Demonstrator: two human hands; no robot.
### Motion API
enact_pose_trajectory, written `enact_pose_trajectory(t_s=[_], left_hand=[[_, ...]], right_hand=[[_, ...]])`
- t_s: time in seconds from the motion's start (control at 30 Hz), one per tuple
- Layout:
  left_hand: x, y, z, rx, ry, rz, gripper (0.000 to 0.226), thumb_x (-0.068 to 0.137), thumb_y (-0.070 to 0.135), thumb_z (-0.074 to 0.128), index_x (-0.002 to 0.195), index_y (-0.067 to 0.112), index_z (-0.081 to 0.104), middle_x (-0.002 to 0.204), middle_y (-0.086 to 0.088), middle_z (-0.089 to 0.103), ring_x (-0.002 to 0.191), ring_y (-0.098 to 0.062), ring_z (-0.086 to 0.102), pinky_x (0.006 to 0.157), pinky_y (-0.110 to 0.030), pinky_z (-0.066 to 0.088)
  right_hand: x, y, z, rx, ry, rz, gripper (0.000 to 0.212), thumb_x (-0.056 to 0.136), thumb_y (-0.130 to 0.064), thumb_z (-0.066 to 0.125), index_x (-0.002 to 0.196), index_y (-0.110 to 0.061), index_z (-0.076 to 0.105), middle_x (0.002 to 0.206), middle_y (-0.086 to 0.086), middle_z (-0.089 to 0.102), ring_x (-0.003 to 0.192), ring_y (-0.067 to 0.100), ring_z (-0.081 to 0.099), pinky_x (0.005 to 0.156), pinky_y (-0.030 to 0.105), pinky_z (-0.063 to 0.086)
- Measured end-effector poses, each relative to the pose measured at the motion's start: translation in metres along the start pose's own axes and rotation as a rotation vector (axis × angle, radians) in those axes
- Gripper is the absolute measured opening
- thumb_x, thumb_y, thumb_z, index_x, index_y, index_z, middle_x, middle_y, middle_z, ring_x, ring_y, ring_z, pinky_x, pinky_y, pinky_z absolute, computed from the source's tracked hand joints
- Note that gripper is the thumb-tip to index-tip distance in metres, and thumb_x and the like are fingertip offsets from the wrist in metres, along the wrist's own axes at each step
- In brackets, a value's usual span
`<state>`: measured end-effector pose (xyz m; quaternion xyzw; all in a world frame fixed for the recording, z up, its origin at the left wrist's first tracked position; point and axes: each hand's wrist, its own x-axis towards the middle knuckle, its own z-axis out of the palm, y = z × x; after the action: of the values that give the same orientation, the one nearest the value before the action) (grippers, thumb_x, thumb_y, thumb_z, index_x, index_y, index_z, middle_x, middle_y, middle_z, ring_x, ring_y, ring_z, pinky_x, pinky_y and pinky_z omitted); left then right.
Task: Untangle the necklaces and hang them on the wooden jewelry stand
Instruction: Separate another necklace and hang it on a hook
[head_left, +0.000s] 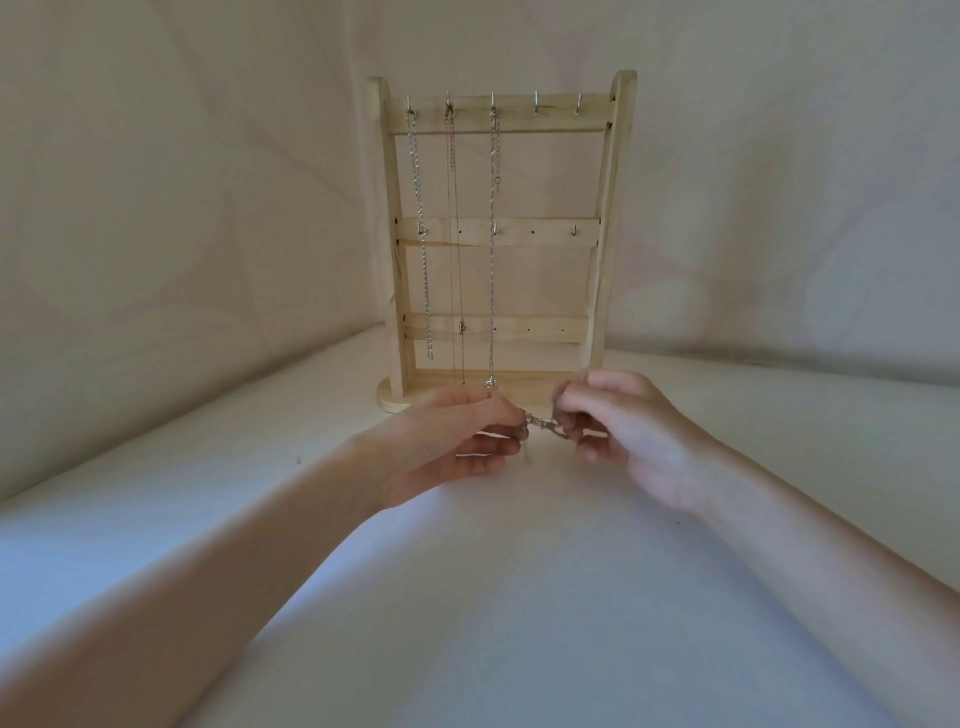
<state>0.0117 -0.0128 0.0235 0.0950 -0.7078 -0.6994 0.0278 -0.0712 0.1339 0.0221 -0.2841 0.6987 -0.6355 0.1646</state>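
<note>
A pale wooden jewelry stand (602, 218) stands upright at the back of the surface. Three silver necklaces hang from its top hooks: a chunky chain (421, 234) on the left, a thin chain (456, 249), and a third chain (492, 270) with a pendant near the base. In front of the stand's base, my left hand (457, 447) and my right hand (618, 431) pinch the two ends of a small bunched silver necklace (543, 426) stretched between their fingertips. Most of this chain is hidden by my fingers.
Two top hooks on the right side of the stand (536, 109) hold nothing. The stand sits on a white cloth-covered surface (493, 597) that meets a draped beige cloth backdrop (182, 182) behind and on the left.
</note>
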Motion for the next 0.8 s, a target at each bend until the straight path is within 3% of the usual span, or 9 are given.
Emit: enact_pose_trajectory(t_s=[0.17, 0.33, 0.53, 0.67, 0.73, 0.8], left_hand=[[0.001, -0.004, 0.005, -0.045, 0.081, 0.079, 0.019, 0.085, 0.007, 0.057, 0.067, 0.013, 0.056, 0.068, -0.001, 0.061, 0.067, -0.012, 0.059, 0.07, -0.02, 0.051], [0.005, -0.006, 0.015, -0.067, 0.216, 0.187, 0.02, 0.086, 0.003, 0.054, 0.067, 0.008, 0.055, 0.064, -0.002, 0.055, 0.059, -0.012, 0.053, 0.066, -0.022, 0.052], [0.006, -0.008, 0.012, 0.163, 0.311, 0.223, 0.016, 0.083, 0.0, 0.06, 0.069, 0.008, 0.055, 0.06, -0.001, 0.057, 0.052, -0.009, 0.05, 0.058, -0.018, 0.051], [0.008, -0.014, 0.008, 0.453, 0.33, 0.248, 0.019, 0.076, 0.006, 0.067, 0.065, 0.016, 0.055, 0.057, 0.001, 0.057, 0.053, -0.011, 0.05, 0.056, -0.022, 0.041], [0.008, -0.015, 0.008, 0.504, 0.316, 0.244, 0.018, 0.074, 0.007, 0.067, 0.068, 0.019, 0.056, 0.059, 0.005, 0.059, 0.054, -0.01, 0.051, 0.056, -0.022, 0.039], [0.01, -0.016, 0.011, 0.483, 0.302, 0.258, 0.018, 0.074, 0.004, 0.065, 0.071, 0.02, 0.056, 0.059, 0.007, 0.061, 0.052, -0.009, 0.053, 0.061, -0.026, 0.043]], right_hand=[[-0.004, 0.006, 0.01, -0.187, -0.12, 0.01, 0.011, 0.082, 0.0, 0.055, 0.077, -0.01, 0.057, 0.053, 0.002, 0.052, 0.049, 0.014, 0.045, 0.042, 0.021, 0.035], [0.001, 0.007, 0.009, -0.053, 0.003, 0.082, 0.011, 0.088, -0.001, 0.048, 0.08, -0.007, 0.05, 0.058, 0.009, 0.058, 0.046, 0.02, 0.051, 0.037, 0.022, 0.034], [0.002, 0.012, 0.01, 0.076, 0.153, 0.083, 0.008, 0.089, -0.002, 0.043, 0.087, -0.009, 0.046, 0.068, 0.009, 0.059, 0.047, 0.019, 0.053, 0.037, 0.024, 0.032], [0.003, 0.012, 0.012, 0.074, 0.234, 0.002, 0.011, 0.085, -0.002, 0.048, 0.08, -0.011, 0.052, 0.071, -0.001, 0.065, 0.067, 0.013, 0.053, 0.057, 0.025, 0.04], [0.003, 0.009, 0.013, 0.063, 0.217, -0.037, 0.011, 0.085, -0.003, 0.05, 0.08, -0.012, 0.053, 0.069, -0.004, 0.064, 0.072, 0.009, 0.052, 0.067, 0.024, 0.04], [0.002, 0.006, 0.015, 0.083, 0.173, -0.064, 0.009, 0.086, -0.003, 0.051, 0.082, -0.011, 0.054, 0.067, -0.001, 0.062, 0.071, 0.011, 0.053, 0.066, 0.024, 0.041]])
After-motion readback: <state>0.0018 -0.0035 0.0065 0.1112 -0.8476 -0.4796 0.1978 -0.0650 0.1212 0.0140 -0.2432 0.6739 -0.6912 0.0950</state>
